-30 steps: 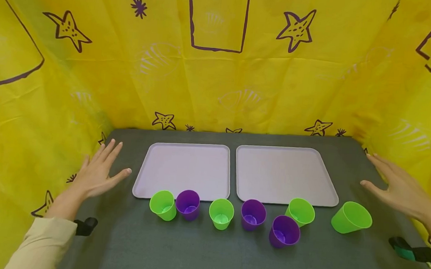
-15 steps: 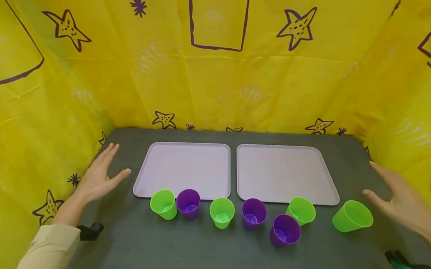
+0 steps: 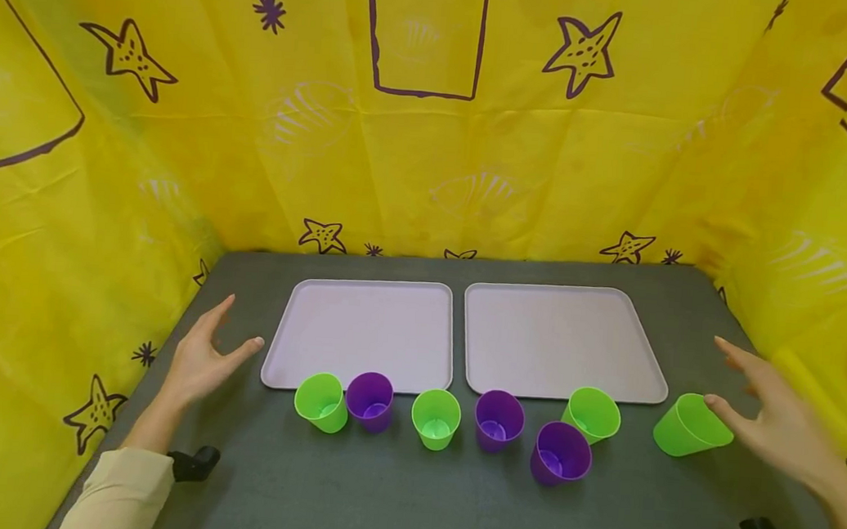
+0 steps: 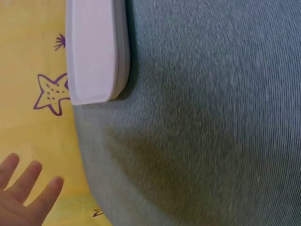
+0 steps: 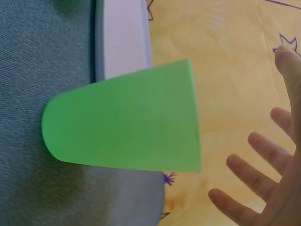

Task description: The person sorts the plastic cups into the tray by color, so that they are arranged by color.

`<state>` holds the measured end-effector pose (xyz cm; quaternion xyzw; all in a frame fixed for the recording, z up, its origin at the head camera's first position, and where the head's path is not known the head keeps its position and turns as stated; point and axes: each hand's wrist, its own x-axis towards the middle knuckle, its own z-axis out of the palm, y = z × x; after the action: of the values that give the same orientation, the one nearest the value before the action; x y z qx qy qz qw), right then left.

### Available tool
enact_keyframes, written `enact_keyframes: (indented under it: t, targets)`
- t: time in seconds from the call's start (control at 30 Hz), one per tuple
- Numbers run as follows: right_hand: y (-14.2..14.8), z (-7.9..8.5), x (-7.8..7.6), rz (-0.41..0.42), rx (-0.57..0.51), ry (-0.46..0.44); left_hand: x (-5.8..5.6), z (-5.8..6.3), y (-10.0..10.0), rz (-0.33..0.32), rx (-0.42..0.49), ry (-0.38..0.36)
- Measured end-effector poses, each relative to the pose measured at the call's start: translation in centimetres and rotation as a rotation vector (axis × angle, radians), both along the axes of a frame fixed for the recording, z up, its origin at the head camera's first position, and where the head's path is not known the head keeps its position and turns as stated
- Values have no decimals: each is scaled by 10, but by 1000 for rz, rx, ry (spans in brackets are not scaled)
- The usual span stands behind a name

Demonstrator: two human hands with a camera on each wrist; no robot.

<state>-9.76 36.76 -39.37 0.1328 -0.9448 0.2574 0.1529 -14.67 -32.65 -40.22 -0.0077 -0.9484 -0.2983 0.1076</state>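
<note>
Several green and purple cups stand upright in an uneven row. At the left end are a green cup (image 3: 321, 402) and a purple cup (image 3: 370, 402); another green cup (image 3: 435, 419) is in the middle. Two more purple cups, one being the front purple cup (image 3: 561, 454), and a green cup (image 3: 591, 415) follow. My right hand (image 3: 778, 412) hovers beside the rightmost green cup (image 3: 685, 430), fingers spread; the right wrist view shows this cup (image 5: 124, 120) apart from the fingers. My left hand (image 3: 199, 355) is raised left of the left tray, holding nothing.
Two pale trays, the left tray (image 3: 367, 334) and the right tray (image 3: 562, 340), lie side by side behind the cups on a dark grey table (image 3: 414, 510). Yellow patterned cloth (image 3: 431, 158) encloses the back and both sides.
Both hands have lowered and their fingers have bent a little. The left hand shifted slightly right; the right hand came closer to the rightmost green cup. The cups and trays stay put.
</note>
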Motion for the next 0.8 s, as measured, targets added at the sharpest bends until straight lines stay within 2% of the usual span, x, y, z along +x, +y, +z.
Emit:
enact_keyframes:
  t: [0.1,0.23,0.47,0.67,0.8]
  targets:
    - [0,-4,6,-25,-20,-43,1,-2,2,5,62,-53]
    - [-2,-12,12,1,-86,-13,0,-7,3,26,107,-90]
    - [-5,-26,20,29,-187,11,-2,-19,4,56,96,-121]
    - [-7,-36,24,43,-221,33,-5,-26,7,68,87,-147]
    - [-9,-42,29,21,-243,18,-7,-31,9,68,87,-187]
